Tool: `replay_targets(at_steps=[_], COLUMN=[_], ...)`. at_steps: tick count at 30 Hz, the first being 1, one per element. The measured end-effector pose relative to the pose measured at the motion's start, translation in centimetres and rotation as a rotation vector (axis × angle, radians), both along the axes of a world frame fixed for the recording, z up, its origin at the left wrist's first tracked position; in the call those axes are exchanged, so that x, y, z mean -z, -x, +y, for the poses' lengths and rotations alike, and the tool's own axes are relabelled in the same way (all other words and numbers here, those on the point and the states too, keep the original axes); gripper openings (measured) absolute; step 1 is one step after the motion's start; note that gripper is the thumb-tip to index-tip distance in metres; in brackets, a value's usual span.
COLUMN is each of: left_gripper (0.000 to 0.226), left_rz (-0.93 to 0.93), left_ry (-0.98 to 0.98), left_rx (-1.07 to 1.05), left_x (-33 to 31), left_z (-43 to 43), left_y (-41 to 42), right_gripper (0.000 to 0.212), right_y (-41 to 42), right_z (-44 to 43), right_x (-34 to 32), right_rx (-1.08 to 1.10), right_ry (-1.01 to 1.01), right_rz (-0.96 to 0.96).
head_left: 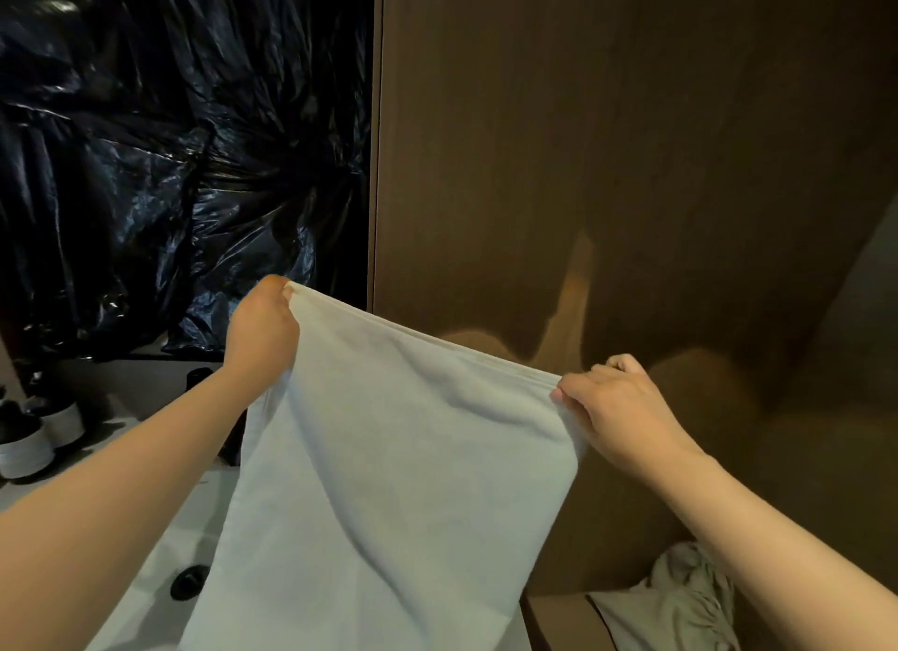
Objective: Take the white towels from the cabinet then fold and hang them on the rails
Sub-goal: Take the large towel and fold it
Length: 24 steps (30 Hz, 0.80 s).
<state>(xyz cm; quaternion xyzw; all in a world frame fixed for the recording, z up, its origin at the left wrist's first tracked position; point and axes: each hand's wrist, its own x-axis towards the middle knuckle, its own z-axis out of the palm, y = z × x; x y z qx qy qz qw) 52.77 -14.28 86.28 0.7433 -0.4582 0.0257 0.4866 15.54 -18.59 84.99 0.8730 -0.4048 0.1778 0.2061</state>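
Stretching between both hands, the plain white cloth towel (pixel 388 456) hangs in the air before a dark brown wooden cabinet panel (pixel 607 140). The left hand (pixel 262 329) pinches its upper left corner. The right hand (pixel 617 407), held lower, has its fingers (pixel 619 363) clenched round the upper right corner, so the top hem slopes down to the right. The towel's lower part falls in front of a white worktop (pixel 160 553) with a round black drain fitting (pixel 187 580). Crumpled black plastic sheeting (pixel 170 140) fills the upper left. A crumpled pale cloth (pixel 690 597) lies on a brown shelf (pixel 563 621) at lower right.
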Motion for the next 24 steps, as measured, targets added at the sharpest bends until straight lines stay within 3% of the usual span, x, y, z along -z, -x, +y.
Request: replay_targets(at_steps=[4, 14, 21, 24], left_gripper=[0.033, 0.019, 0.021, 0.026], left_rz=[0.025, 0.066, 0.098, 0.069], left_ry=[0.102, 0.33, 0.4, 0.385], left_rx=[-0.021, 0.052, 0.078, 0.092], left_x=[-2.7, -7.5, -8.9, -9.0], left_z=[0.2, 0.8, 0.5, 0.6], left_y=[-0.2, -0.4, 0.0, 0.1], right_gripper=[0.016, 0.012, 0.012, 0.012], right_y=[-0.7, -0.5, -0.1, 0.3], right_z=[-0.8, -0.8, 0.2, 0.5], right_x=[-4.9, -14.0, -16.2, -16.5], right_rx=[0.07, 0.108, 0.087, 0.094], right_ry=[0.1, 0.338, 0.339, 0.297], right_rz=[0.024, 0.04, 0.079, -0.018])
